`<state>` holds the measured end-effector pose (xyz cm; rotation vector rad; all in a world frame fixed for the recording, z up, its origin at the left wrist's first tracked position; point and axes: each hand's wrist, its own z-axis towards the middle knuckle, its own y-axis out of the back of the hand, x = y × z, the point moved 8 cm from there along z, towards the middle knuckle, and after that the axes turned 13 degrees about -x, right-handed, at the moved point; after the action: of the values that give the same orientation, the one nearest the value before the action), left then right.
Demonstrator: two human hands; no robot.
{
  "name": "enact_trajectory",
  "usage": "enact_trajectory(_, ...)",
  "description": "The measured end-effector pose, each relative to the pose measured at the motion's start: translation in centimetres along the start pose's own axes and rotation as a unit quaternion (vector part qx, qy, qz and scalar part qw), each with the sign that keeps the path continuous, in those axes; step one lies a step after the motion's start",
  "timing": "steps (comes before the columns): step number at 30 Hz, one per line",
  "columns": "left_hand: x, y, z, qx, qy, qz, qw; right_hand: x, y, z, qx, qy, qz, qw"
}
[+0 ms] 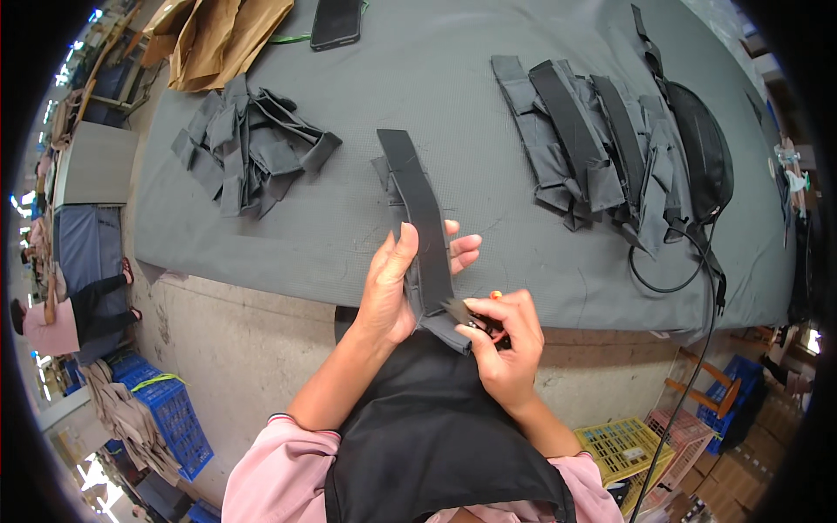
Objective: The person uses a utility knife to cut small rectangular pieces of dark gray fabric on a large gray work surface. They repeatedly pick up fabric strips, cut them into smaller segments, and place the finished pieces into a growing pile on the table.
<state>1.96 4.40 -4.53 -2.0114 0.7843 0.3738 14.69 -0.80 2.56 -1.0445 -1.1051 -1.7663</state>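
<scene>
My left hand [391, 283] is closed round a long dark grey fabric strip [422, 222], thumb on top and fingertips showing past its right edge. The strip runs away from me over the table, with folded grey layers under its left side. In my right hand [508, 344] are small thread snips [457, 310], their blades touching or very close to the strip's near end. Parts of the snips' handle are hidden by my fingers. A heap of crumpled grey fabric pieces [240, 152] lies to the left, and a row of similar strips [575, 131] to the right.
The table [514, 253] has a grey cloth cover with loose threads. On it are a brown paper bag [218, 39], a phone [336, 22] and a black pouch [700, 148] with a cable. Blue [166, 410] and yellow crates [623, 444] stand below. Another person [65, 318] is at far left.
</scene>
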Motion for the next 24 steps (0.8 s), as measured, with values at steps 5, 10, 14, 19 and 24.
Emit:
enact_trajectory(5, -0.1, -0.8, -0.1, 0.062, 0.011, -0.02, 0.998, -0.3, -1.0, -0.6, 0.022, -0.007, 0.006, 1.0)
enact_trajectory(10, -0.1, -0.8, -0.2, 0.087, 0.017, -0.031, 0.996, -0.4, -1.0, 0.1, 0.029, 0.019, -0.041, 0.999)
enact_trajectory(14, -0.3, -0.8, -0.3, 0.102, 0.01, -0.019, 0.995, -0.2, -0.8, 1.1, 0.017, 0.014, -0.055, 0.998)
enact_trajectory(19, 0.2, -0.6, -0.4, 0.112, 0.044, -0.067, 0.991, -0.6, -1.9, 2.5, 0.041, 0.042, -0.061, 0.996)
enact_trajectory(24, 0.4, -0.6, -0.5, 0.132, 0.069, -0.11, 0.983, -0.1, -2.2, 2.7, 0.017, 0.112, -0.083, 0.99)
